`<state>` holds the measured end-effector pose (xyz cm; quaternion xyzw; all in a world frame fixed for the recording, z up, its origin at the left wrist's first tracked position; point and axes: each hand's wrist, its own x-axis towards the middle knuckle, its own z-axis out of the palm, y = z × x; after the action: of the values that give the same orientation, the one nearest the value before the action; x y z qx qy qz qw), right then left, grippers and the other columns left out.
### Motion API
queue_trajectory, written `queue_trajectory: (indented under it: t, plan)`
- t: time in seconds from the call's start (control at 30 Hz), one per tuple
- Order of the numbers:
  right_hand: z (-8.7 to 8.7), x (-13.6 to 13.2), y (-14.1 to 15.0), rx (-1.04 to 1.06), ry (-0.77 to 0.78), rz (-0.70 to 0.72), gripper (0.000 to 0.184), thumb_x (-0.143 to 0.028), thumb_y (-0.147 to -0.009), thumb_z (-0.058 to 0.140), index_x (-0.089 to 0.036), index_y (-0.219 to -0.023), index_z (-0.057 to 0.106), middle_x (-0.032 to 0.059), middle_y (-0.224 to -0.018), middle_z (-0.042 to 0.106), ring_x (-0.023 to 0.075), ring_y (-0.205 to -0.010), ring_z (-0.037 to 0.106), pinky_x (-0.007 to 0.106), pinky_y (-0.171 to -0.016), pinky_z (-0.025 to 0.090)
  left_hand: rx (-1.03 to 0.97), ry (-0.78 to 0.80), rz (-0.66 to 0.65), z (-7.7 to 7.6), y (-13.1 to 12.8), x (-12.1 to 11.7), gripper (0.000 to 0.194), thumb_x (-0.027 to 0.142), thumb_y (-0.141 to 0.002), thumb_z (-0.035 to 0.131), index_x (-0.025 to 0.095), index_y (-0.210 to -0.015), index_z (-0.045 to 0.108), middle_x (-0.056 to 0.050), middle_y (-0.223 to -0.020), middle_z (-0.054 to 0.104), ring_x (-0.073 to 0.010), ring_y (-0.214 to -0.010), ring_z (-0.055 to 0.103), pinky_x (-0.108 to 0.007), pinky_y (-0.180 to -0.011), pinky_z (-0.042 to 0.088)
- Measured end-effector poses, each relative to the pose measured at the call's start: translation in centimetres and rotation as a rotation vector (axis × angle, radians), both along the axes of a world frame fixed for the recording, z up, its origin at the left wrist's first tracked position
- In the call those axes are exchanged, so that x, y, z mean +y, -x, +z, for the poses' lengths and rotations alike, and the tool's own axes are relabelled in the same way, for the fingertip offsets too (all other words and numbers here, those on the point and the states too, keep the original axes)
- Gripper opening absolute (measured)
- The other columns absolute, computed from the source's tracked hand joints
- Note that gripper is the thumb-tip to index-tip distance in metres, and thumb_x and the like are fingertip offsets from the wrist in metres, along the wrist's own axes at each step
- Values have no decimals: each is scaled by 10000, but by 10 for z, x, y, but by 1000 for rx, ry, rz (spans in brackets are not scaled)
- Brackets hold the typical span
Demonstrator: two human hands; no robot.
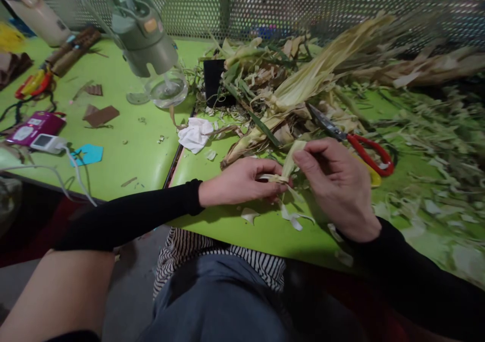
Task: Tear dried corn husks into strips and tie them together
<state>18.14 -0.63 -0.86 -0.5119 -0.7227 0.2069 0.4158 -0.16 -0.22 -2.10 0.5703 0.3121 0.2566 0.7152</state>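
Between my hands is a small piece of pale corn husk (291, 161), with a knotted or folded part at its lower end. My left hand (246, 181) pinches that lower part between thumb and fingers. My right hand (335, 180) grips the upper strip with thumb and forefinger. Thin white husk scraps (293, 216) hang or lie just below. Past my right hand rest red-handled scissors (369, 152), blades pointing away to the left. A long bundle of dried corn husks (314, 71) lies behind my hands.
Husk shreds (435, 145) cover the table's right side. A crumpled white tissue (195, 134), a clear cup (166, 89) and a green-grey bottle-like device (146, 39) stand left of the pile. A purple box (37, 128) with a white cable lies far left. A perforated screen (276, 6) borders the back.
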Motion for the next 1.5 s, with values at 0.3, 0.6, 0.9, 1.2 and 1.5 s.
queue_trajectory:
  t: [0.3, 0.6, 0.9, 1.2, 1.5]
  plan:
    - [12, 3, -3, -203, 180, 201, 503, -683, -956, 442, -246, -760, 597, 7, -596, 590, 154, -518, 504, 307, -485, 341, -27, -101, 233, 11, 5, 7, 195, 270, -829, 720, 149, -859, 570, 29, -752, 613, -63, -660, 572, -213, -665, 468]
    - [35, 4, -17, -171, 160, 215, 509, -658, -909, 570, -237, -623, 556, -36, -528, 426, 118, -482, 354, 311, -490, 316, -70, -83, 224, 18, 14, 11, 173, 257, -834, 700, 134, -864, 583, 27, -731, 618, -48, -626, 574, -196, -642, 486]
    - [21, 11, -17, -301, 53, 217, 379, -610, -966, 491, -274, -884, 646, 45, -804, 689, 226, -686, 621, 364, -613, 434, -1, -101, 206, 11, 9, 11, 84, 107, -887, 552, 123, -953, 601, -17, -858, 676, -74, -772, 639, -232, -782, 518]
    - [3, 6, -7, -100, 177, 190, 433, -632, -879, 632, -235, -1036, 699, 20, -762, 696, 177, -629, 615, 302, -548, 444, -59, -27, 251, 6, 2, 7, 280, 184, -877, 651, 193, -1011, 405, 50, -716, 629, -81, -631, 628, -226, -640, 500]
    - [9, 5, -4, 120, 279, 237, 291, -508, -827, 743, -227, -838, 669, 2, -734, 661, 133, -565, 570, 269, -489, 442, -104, -70, 193, 16, 13, 12, 266, 167, -868, 657, 186, -1004, 430, 48, -781, 608, -56, -644, 572, -220, -647, 488]
